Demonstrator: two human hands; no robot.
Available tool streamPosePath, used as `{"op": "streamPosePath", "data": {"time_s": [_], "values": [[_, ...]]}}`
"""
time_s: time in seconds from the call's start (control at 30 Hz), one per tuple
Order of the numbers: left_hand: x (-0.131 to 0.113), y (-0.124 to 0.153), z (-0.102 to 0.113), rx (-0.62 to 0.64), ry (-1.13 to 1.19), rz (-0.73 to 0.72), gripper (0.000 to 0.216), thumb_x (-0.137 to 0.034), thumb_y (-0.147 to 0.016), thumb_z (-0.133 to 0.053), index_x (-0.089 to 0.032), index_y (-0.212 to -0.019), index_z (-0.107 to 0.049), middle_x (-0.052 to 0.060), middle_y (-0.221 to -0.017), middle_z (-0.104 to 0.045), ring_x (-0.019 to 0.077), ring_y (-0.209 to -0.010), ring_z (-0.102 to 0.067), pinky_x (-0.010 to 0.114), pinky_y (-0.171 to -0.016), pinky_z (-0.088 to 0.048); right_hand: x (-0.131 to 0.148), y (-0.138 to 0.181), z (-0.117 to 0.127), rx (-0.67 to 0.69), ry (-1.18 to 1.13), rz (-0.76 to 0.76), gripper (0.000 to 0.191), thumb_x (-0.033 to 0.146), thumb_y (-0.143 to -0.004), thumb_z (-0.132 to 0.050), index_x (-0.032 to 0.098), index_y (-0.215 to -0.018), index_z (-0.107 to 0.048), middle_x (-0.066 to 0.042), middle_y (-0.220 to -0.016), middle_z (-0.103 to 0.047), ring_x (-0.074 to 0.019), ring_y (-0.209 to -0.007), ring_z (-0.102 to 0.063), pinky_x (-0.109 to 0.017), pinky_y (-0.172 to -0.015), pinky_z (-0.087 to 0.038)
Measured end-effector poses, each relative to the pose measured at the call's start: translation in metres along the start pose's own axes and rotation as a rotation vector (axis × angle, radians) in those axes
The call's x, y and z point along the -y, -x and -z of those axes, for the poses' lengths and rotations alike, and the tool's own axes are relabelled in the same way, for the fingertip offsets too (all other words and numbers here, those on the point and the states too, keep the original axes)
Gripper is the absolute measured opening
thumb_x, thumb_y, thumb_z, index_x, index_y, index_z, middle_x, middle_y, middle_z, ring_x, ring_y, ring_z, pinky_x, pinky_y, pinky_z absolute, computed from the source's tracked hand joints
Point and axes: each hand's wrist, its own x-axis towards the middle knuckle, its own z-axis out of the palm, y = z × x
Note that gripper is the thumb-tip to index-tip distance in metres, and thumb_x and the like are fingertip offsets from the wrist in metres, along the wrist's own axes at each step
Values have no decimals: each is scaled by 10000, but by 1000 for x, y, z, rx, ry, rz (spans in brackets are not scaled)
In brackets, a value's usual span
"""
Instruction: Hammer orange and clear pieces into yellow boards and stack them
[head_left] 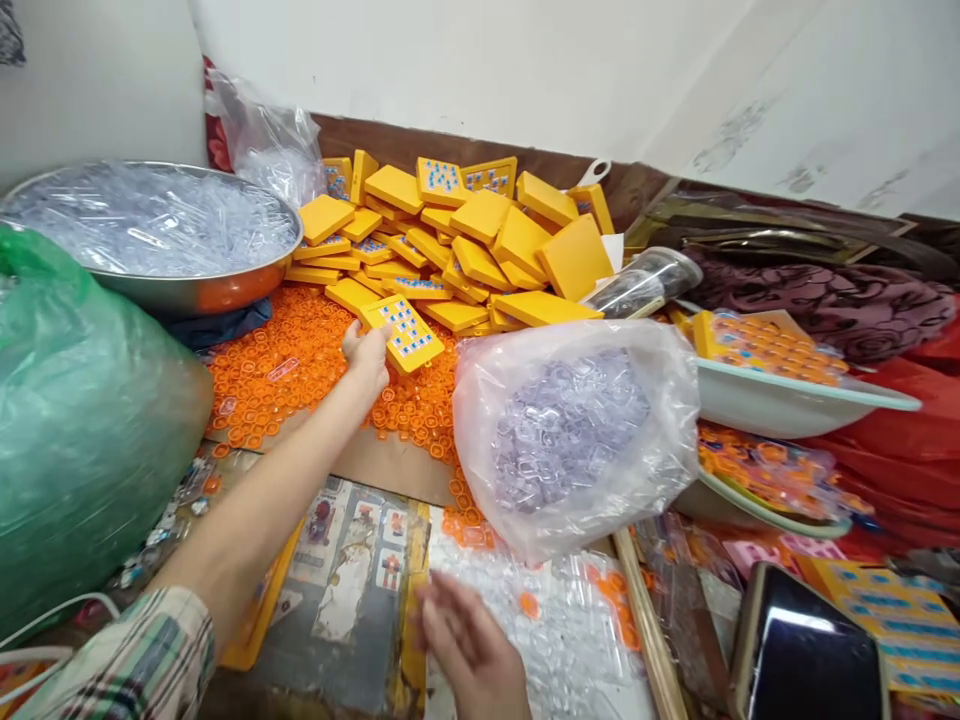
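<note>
One yellow board, near centre toward ten o'clock, gripped along its left side by the left hand. Judged light, stiff, smooth enough to slip; best held by the edges, fingers off its patterned face. One right hand, six o'clock, blurred, loosely half-open, nothing visible inside. Heap of boards, twelve o'clock. Orange pieces, nine o'clock. Plastic bag, four o'clock.

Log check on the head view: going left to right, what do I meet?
Green bag → left hand → the yellow panel it holds → translucent bag of clear pieces → dark-screened device.
</note>
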Motion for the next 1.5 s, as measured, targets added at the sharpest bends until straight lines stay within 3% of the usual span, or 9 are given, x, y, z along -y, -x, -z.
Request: {"op": "streamPosePath", "data": {"time_s": [0.2, 0.47, 0.67, 0.87, 1.03, 1.1, 1.17, 1.33, 1.5], "values": [[14, 110, 80, 61, 85, -23, 565, -15, -727, -671, -244, -1221, -517, 77, -1189, -652, 188, -1034, -664, 298, -848, -560, 33, -69, -62, 141, -291, -115, 522, 547, -772, -700, 306, -1219, -582, -32, -1296, -611, -190, -1080, -648, -360, -922, -545], [-5, 179, 221, 325, -201, 240, 951, -336, -701, -805, -335, -1471, -246, 90, -1359, -557, 276, -1211, -573, 368, -952, -521, 33, -77, -43, 497, 61, -173, 499, 418, -720, -775, 186, -1144, -651, -45, -951, -740, -223, -840, -709, -358, -745, -568], [10, 207, 245, 542, -379, 539, 856, -426, -745, -761, -232, -1466, -343, 141, -1488, -434, 304, -1384, -386, 447, -1130, -343, 18, -85, -36, 486, 564, 36, 321, 349, -930, -585, 170, -1197, -580, -74, -1196, -612, -204, -1000, -633, -412, -844, -543], [33, 212, 260, 599, -600, 353, 828, -536, -827, -625, -236, -1505, -256, 156, -1562, -304, 351, -1419, -319, 558, -1147, -275, 17, -58, -35, 321, 861, 446, 218, 332, -931, -572, 231, -1111, -643, -68, -1154, -658, -205, -1046, -623, -427, -925, -507], [34, 194, 242, 696, -1069, -223, 706, -426, -911, -538, -289, -1518, -204, 87, -1610, -195, 311, -1483, -145, 566, -1168, -233, 33, -29, 38, -100, 920, 712, 198, 260, -921, -539, 225, -1065, -670, -86, -1056, -709, -238, -1003, -650, -443, -977, -470], [37, 184, 216, 749, -1196, -444, 553, -347, -932, -504, -275, -1460, -355, 92, -1550, -344, 311, -1439, -266, 578, -1143, -271, 38, -30, 76, -562, 1102, 730, 244, 293, -932, -486, 172, -1043, -666, -119, -1021, -696, -245, -985, -645, -419, -948, -474], [45, 171, 185, 799, -1260, -600, 382, -255, -932, -480, -230, -1306, -552, 108, -1383, -548, 310, -1312, -439, 571, -1084, -350, 41, -37, 107, -709, 1202, 648, 323, 269, -917, -440, 102, -1099, -648, -178, -1068, -663, -290, -1046, -616, -440, -940, -461], [84, 129, 112, 927, -1243, -663, 307, -65, -865, -465, -192, -965, -727, 91, -993, -716, 234, -979, -626, 394, -901, -508, 41, -65, 140, -609, 1390, 372, 446, 224, -827, -414, 82, -1191, -629, -209, -1055, -653, -346, -961, -628, -467, -805, -487], [102, 106, 86, 1035, -1186, -632, 251, -50, -800, -547, -205, -826, -742, 58, -848, -720, 211, -881, -644, 317, -824, -523, 42, -87, 143, -519, 1471, 230, 543, 222, -767, -473, 70, -1275, -592, -211, -964, -663, -347, -848, -627, -461, -731, -477]]}}
